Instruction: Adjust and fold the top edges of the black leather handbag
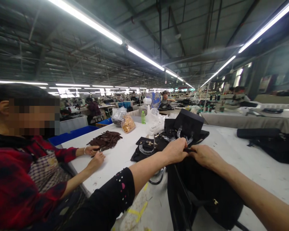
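Both hands (190, 153) pinch soft black bag (202, 189).

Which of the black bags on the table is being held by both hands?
The nearest bag, at the table's front edge: the left hand and right hand grip its top. The bags behind it and at far right lie untouched.

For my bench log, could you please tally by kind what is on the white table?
Black bags: 4, one gripped at its top edge by the left hand and right hand
Brown strip piles: 1
Plastic bags: 3
Green bottles: 1
Total: 9
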### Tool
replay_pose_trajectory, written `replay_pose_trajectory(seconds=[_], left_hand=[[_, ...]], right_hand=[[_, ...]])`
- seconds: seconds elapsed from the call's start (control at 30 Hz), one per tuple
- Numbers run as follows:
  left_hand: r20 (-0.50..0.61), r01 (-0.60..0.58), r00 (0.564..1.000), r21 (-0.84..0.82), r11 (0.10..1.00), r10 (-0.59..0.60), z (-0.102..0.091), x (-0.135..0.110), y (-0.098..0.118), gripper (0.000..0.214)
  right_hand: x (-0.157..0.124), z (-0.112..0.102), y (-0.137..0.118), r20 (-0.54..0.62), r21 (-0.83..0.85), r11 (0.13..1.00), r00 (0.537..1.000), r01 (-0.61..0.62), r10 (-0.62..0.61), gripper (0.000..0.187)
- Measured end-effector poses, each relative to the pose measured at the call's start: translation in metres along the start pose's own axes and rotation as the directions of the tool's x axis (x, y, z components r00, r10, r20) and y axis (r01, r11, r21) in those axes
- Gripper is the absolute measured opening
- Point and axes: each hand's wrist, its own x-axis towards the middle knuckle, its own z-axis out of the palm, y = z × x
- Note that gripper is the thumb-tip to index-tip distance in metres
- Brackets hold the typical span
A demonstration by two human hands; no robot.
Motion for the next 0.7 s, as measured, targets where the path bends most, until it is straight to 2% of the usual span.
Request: replay_pose_trajectory(seconds=[0.07, 0.1, 0.17, 0.33, 0.47, 0.7], left_hand=[[0.026, 0.075, 0.997, -0.076, 0.994, -0.073, -0.005, -0.007, -0.005, 0.055], [0.058, 0.114, 0.993, -0.121, 0.986, -0.107, -0.007, -0.011, -0.008, 0.057], [0.139, 0.161, 0.981, -0.205, 0.965, -0.134, -0.009, -0.015, -0.018, 0.048], [0.255, 0.157, 0.964, -0.339, 0.928, -0.07, -0.002, -0.009, -0.032, 0.032], [0.261, 0.188, 0.961, -0.394, 0.9, -0.087, 0.002, -0.001, -0.026, 0.029], [0.204, 0.201, 0.971, -0.393, 0.897, -0.129, -0.001, -0.009, -0.015, 0.027]], right_hand=[[0.0, -0.006, -0.002, 0.015, -0.024, 1.0, 1.0, 0.0, 0.0, 0.022], [-0.003, -0.009, -0.002, 0.024, -0.034, 0.999, 1.0, 0.003, -0.002, 0.022], [-0.01, -0.013, 0.0, 0.046, -0.046, 0.999, 0.999, 0.018, -0.015, 0.023], [-0.028, -0.009, 0.009, 0.093, -0.035, 0.999, 0.996, -0.005, 0.008, 0.021], [-0.034, -0.003, 0.016, 0.055, 0.01, 0.999, 0.998, -0.036, 0.035, 0.02], [-0.04, 0.004, 0.024, -0.055, 0.175, 0.984, 0.998, -0.017, 0.027, 0.009]])
